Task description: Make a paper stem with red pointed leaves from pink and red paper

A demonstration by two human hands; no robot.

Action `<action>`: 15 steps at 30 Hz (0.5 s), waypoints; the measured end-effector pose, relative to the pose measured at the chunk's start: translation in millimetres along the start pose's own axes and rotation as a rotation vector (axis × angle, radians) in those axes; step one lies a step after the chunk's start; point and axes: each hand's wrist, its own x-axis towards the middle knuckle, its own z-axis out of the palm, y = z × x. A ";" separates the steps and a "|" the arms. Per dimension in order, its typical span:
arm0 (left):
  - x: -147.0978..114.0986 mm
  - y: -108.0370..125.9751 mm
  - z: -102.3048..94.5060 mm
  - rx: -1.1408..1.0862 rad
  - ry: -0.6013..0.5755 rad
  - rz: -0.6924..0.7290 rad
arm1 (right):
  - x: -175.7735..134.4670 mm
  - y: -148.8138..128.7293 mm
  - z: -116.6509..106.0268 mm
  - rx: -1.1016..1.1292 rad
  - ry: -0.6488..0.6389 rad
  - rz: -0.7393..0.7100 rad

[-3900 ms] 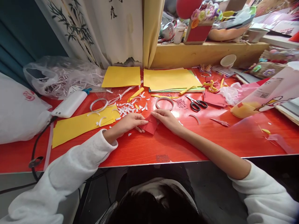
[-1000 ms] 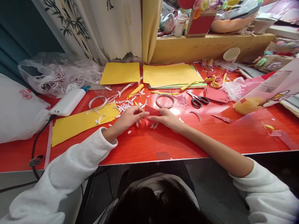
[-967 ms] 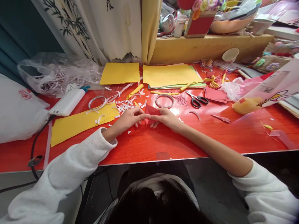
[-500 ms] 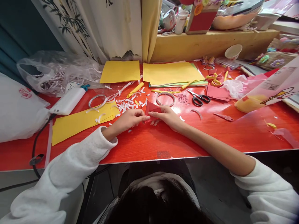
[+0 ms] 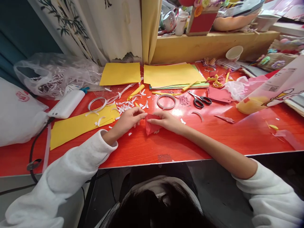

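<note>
A small folded piece of red paper [image 5: 151, 127] is between my hands above the red table. My right hand [image 5: 167, 121] grips it from the right, with the thumb across its face. At its upper left corner, the thumb and forefinger of my left hand [image 5: 131, 120] pinch the edge. Behind my hands lie a roll of tape [image 5: 166, 101] and a heap of white paper scraps [image 5: 127, 107]. Scissors with black handles [image 5: 199, 99] rest farther right, beside a stack of red paper squares [image 5: 219, 94].
Yellow sheets [image 5: 173, 73] are stacked at the back, and yellow strips [image 5: 83, 125] lie at left. A white power bank-like box [image 5: 67, 104], a second tape roll [image 5: 97, 104] and a bag of beads [image 5: 57, 74] stand left. A plastic cup-like bag [image 5: 268, 91] is at right.
The red paper has turned so that its point faces down toward me instead of up. My left fingers have shifted to its upper left corner.
</note>
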 end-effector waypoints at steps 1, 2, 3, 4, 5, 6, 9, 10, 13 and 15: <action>0.5 -0.8 -0.2 -0.020 -0.002 -0.001 | -0.4 -1.1 -0.5 -0.068 -0.020 -0.020; 0.9 -1.4 -0.4 -0.036 -0.008 -0.001 | -0.7 -2.1 -0.8 -0.117 -0.036 -0.038; 1.2 -1.8 -0.7 -0.046 -0.014 0.002 | -0.9 -2.9 -0.9 -0.139 -0.046 -0.047; 1.4 -2.0 -0.9 -0.053 -0.013 0.008 | -1.0 -3.6 -0.9 -0.130 -0.053 -0.044; 1.4 -2.0 -1.0 -0.058 -0.009 0.016 | -1.0 -4.1 -0.7 -0.096 -0.063 -0.028; 1.4 -1.8 -1.0 -0.064 -0.005 0.023 | -1.0 -4.3 -0.5 -0.048 -0.076 -0.005; 0.8 -0.3 -0.3 -0.113 -0.007 0.014 | -0.7 -3.7 -0.7 0.069 -0.104 0.071; 0.5 0.4 0.0 -0.134 -0.016 0.009 | -0.6 -3.4 -1.0 0.075 -0.103 0.082; 0.1 3.1 -0.3 -0.152 -0.028 0.012 | -0.5 -3.2 -1.8 0.107 -0.098 0.092; -0.2 5.1 -1.5 -0.143 -0.016 0.021 | -0.4 -3.8 -2.2 0.170 -0.079 0.095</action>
